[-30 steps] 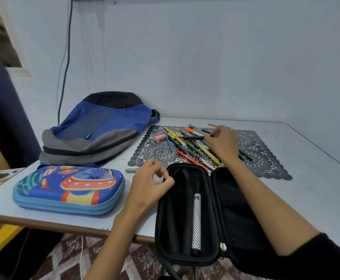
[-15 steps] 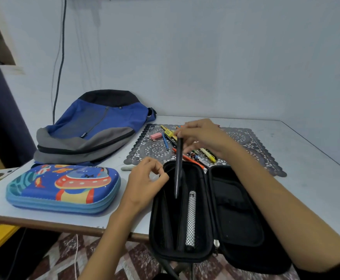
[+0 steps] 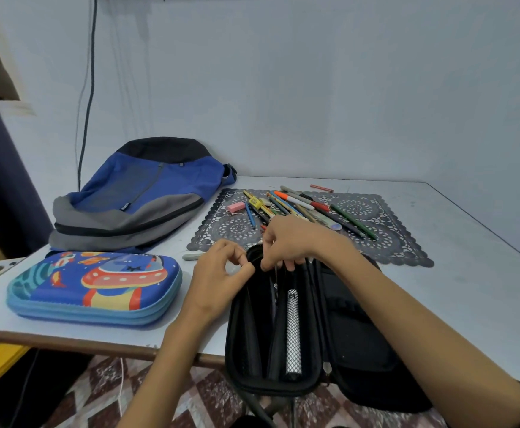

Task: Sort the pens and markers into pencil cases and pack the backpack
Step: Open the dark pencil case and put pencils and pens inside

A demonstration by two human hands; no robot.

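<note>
Black pencil case (image 3: 233,335) lies open, overhanging the counter's (image 3: 468,288) near edge, with a silver pen (image 3: 292,329) and dark ones inside. My left hand (image 3: 218,273) pinches its far rim. My right hand (image 3: 292,242) pinches a black pen (image 3: 274,329) that is going in. Blue case (image 3: 95,285) is shut at near-left. Most pens (image 3: 295,202) lie unsorted on the mat (image 3: 385,242). Backpack (image 3: 141,193) sits unpacked at far-left, its tag unreadable.

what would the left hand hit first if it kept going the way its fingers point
Probably the upper rim of the open black zip pencil case, which the left hand's curled fingers nearly touch; the right hand's fingertips lie just beyond.
</note>
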